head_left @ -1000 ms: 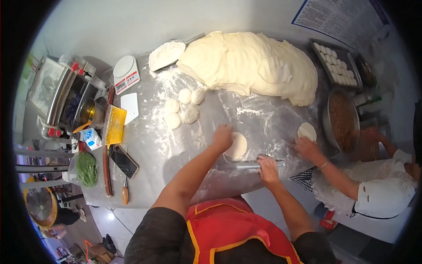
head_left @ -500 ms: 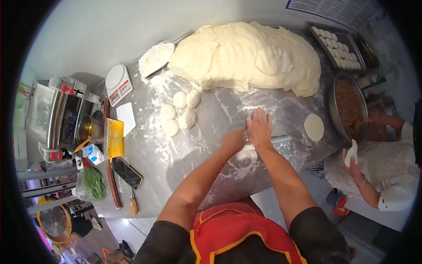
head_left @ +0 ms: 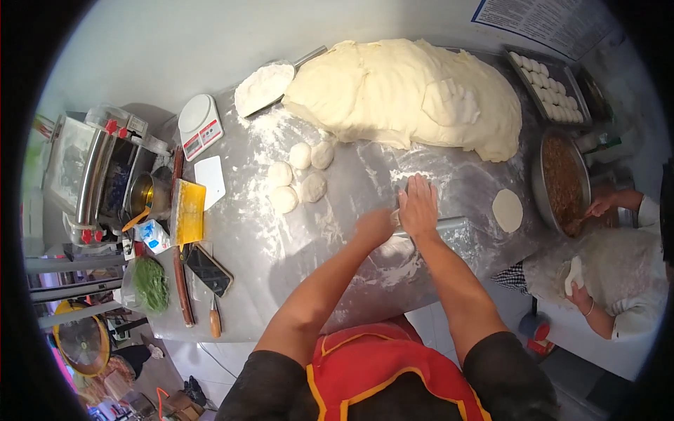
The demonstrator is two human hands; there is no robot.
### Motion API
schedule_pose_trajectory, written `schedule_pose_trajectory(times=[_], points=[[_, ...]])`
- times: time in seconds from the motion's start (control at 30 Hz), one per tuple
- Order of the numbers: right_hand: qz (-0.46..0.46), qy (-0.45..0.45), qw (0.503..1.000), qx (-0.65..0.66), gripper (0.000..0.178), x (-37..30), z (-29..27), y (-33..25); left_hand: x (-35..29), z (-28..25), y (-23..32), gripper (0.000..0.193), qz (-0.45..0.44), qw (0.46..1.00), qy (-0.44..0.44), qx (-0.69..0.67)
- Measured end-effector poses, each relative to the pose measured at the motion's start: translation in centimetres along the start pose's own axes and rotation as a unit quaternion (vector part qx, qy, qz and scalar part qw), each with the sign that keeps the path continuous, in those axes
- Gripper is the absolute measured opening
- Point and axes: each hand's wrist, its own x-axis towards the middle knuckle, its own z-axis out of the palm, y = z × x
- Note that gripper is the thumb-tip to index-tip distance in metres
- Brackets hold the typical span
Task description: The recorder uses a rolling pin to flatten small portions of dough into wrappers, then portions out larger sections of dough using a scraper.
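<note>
Dough piece lies on the floury table, at the near side of the hands and partly hidden by them. The left hand looks curled in, though I can't tell whether it grips anything; the right hand is spread flat, fingers straight, over the rolling pin. To my eye, this piece is partway through flattening. To the right, one thin round looks finished; to the left, five balls are unrolled, with a big dough mass beyond, at the far side.
</note>
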Motion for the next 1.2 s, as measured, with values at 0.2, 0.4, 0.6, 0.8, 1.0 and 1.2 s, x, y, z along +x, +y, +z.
schedule_pose_trajectory(times=[0.2, 0.4, 0.6, 0.8, 1.0, 1.2], points=[[-0.120, -0.055, 0.989, 0.060, 0.057, -14.6, -3.9, 1.1, -3.6, -0.4, -4.1, 0.024, 0.008, 0.986, 0.138, -0.089], [-0.049, -0.013, 0.999, 0.005, 0.051, -3.2, -1.1, -0.7, -2.0, -0.5, -1.0, 0.029, 0.022, 0.998, 0.009, -0.052], [-0.056, -0.059, 0.996, 0.039, 0.052, -4.3, -2.1, -1.5, -0.4, 0.4, -2.2, 0.030, 0.025, 0.999, 0.038, 0.027], [-0.129, -0.025, 0.990, 0.045, 0.053, -13.0, -2.9, 0.3, -5.3, 2.2, -7.3, 0.030, 0.034, 0.998, -0.003, -0.054], [-0.036, -0.010, 0.999, -0.003, 0.056, 0.0, 1.1, -1.1, -0.8, -0.3, -0.8, 0.031, 0.042, 0.999, 0.016, 0.002], [-0.105, -0.115, 0.985, 0.072, 0.059, -13.0, -3.6, 0.0, -3.5, -0.6, -5.1, 0.035, -0.026, 0.998, 0.050, -0.002]])
